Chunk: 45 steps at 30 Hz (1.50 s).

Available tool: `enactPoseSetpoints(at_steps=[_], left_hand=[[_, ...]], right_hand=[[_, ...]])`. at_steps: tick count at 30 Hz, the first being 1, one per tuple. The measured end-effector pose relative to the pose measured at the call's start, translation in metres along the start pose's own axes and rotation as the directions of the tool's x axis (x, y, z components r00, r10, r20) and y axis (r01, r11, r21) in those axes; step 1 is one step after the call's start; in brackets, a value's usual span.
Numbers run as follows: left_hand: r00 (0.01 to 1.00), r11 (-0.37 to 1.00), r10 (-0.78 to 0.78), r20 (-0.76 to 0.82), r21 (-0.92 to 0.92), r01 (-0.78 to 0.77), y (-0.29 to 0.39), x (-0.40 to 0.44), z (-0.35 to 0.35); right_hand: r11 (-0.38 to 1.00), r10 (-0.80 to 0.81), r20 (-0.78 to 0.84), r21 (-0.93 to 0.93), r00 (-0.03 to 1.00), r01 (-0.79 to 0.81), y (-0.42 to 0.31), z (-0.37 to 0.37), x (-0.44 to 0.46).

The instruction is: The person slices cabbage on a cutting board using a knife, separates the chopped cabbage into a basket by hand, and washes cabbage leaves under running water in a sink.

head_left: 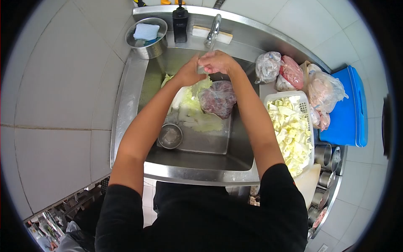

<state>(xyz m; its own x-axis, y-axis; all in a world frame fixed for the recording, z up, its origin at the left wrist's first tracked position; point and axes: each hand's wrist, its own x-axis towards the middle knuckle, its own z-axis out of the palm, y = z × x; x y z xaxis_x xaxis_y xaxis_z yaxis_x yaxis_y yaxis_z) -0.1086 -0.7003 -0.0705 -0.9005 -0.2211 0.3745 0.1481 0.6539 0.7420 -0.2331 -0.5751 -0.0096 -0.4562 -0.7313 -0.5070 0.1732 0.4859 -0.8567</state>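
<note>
Both my hands meet under the running tap [213,31], above the far end of the sink. My left hand [190,72] is blurred and its fingers are partly hidden. My right hand [219,62] has its fingers curled against the left one. Something pale and greyish shows between them; whether it is water or an object I cannot tell. Below lie cabbage leaves [194,93] in the water and a clear plastic bag of dark red meat [218,100]. A small round metal bowl [170,136] sits nearer to me in the sink [205,145].
A white basket [311,140] of chopped cabbage [289,126] stands right of the sink. Behind it are several plastic bags [325,90] and a blue cool box [346,109]. At the back left are a metal pot [152,52] with a cloth [146,31] and a black pump bottle [180,25].
</note>
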Motion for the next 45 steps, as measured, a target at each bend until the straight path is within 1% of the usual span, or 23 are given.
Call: enactPoseSetpoints(at_steps=[1, 3, 5, 6, 7, 8, 9, 11, 13, 15, 17, 18, 21, 23, 25, 28, 31, 33, 35, 37, 39, 41, 45], left_hand=[[0.993, 0.985, -0.054, 0.108, -0.155, 0.071, -0.007, 0.015, 0.011], [0.970, 0.942, -0.091, 0.224, -0.297, 0.157, -0.012, 0.038, 0.023], [0.993, 0.990, -0.088, 0.077, 0.115, 0.078, -0.013, 0.038, 0.032], [0.990, 0.989, -0.109, 0.085, 0.111, 0.099, -0.003, 0.035, 0.029], [0.972, 0.975, -0.213, 0.097, -0.038, 0.217, 0.012, 0.039, 0.018], [0.945, 0.929, -0.305, 0.120, -0.182, 0.322, 0.014, 0.041, 0.014], [0.944, 0.929, -0.306, 0.121, -0.177, 0.324, 0.015, 0.039, 0.010], [0.986, 0.952, -0.164, 0.032, -0.255, 0.167, 0.011, 0.042, -0.001], [0.982, 0.934, -0.182, 0.043, -0.305, 0.187, 0.021, 0.040, -0.020], [0.976, 0.910, -0.211, 0.051, -0.354, 0.215, 0.022, 0.036, -0.033], [0.921, 0.803, -0.367, 0.134, -0.453, 0.386, 0.016, 0.038, -0.044], [0.905, 0.756, -0.396, 0.153, -0.505, 0.416, 0.014, 0.040, -0.046], [0.923, 0.843, -0.371, 0.097, -0.381, 0.379, -0.007, 0.045, -0.044], [0.957, 0.875, -0.282, 0.072, -0.390, 0.287, -0.008, 0.047, -0.040], [0.975, 0.896, -0.216, 0.049, -0.388, 0.217, -0.005, 0.042, -0.041], [0.928, 0.886, -0.356, 0.107, -0.279, 0.372, 0.009, 0.017, -0.059], [0.870, 0.846, -0.492, -0.032, -0.253, 0.469, 0.002, -0.015, -0.075], [0.822, 0.828, -0.528, -0.214, -0.346, 0.442, -0.008, -0.048, -0.090], [0.804, 0.847, -0.522, -0.283, -0.281, 0.451, -0.003, -0.083, -0.111], [0.767, 0.832, -0.555, -0.321, -0.243, 0.500, 0.002, -0.115, -0.127], [0.707, 0.770, -0.636, -0.310, -0.194, 0.608, 0.008, -0.146, -0.141], [0.688, 0.787, -0.612, -0.390, -0.221, 0.576, 0.016, -0.172, -0.143], [0.630, 0.730, -0.675, -0.384, -0.224, 0.645, 0.032, -0.218, -0.140]], right_hand=[[1.000, -0.022, -0.016, 0.002, 1.000, 0.022, -0.002, 0.001, -0.008], [0.950, -0.123, -0.194, -0.307, 0.973, 0.059, -0.027, -0.001, -0.052], [0.449, -0.570, -0.210, -0.890, 0.794, 0.087, -0.035, -0.031, -0.051], [0.750, -0.533, -0.331, -0.610, 0.779, 0.254, -0.055, -0.026, -0.067], [0.894, -0.448, -0.434, -0.214, 0.781, 0.394, -0.078, -0.021, -0.082], [0.897, -0.442, -0.432, -0.206, 0.786, 0.391, -0.085, -0.018, -0.080], [0.868, -0.486, -0.396, -0.323, 0.779, 0.377, -0.093, -0.014, -0.073], [0.818, -0.537, -0.360, -0.443, 0.763, 0.366, -0.104, -0.006, -0.061], [0.765, -0.617, -0.394, -0.505, 0.681, 0.400, -0.106, 0.007, -0.053], [0.826, -0.555, -0.430, -0.388, 0.711, 0.410, -0.116, 0.024, -0.054], [0.824, -0.554, -0.417, -0.156, 0.720, 0.544, -0.118, 0.030, -0.050], [0.825, -0.555, -0.412, -0.159, 0.722, 0.543, -0.115, 0.031, -0.045], [0.829, -0.535, -0.358, -0.047, 0.766, 0.557, -0.097, 0.028, -0.029], [0.826, -0.466, -0.474, 0.067, 0.747, 0.559, -0.079, 0.036, -0.034], [0.854, -0.417, -0.499, 0.070, 0.760, 0.515, -0.059, 0.041, -0.029], [0.829, -0.366, -0.361, 0.292, 0.858, 0.477, -0.023, 0.048, 0.001], [0.833, -0.293, -0.239, 0.412, 0.926, 0.369, 0.007, 0.060, 0.038], [0.871, -0.245, -0.251, 0.368, 0.936, 0.326, 0.047, 0.076, 0.074], [0.946, -0.168, -0.220, 0.239, 0.961, 0.220, 0.119, 0.094, 0.129], [1.000, 0.006, -0.120, -0.003, 0.993, -0.006, 0.203, 0.115, 0.178], [0.890, 0.456, -0.061, 0.028, 0.888, -0.455, 0.273, 0.153, 0.206], [0.748, 0.649, -0.069, 0.238, 0.758, -0.620, 0.327, 0.192, 0.215], [0.801, 0.543, -0.179, 0.405, 0.820, -0.442, 0.322, 0.238, 0.193]])
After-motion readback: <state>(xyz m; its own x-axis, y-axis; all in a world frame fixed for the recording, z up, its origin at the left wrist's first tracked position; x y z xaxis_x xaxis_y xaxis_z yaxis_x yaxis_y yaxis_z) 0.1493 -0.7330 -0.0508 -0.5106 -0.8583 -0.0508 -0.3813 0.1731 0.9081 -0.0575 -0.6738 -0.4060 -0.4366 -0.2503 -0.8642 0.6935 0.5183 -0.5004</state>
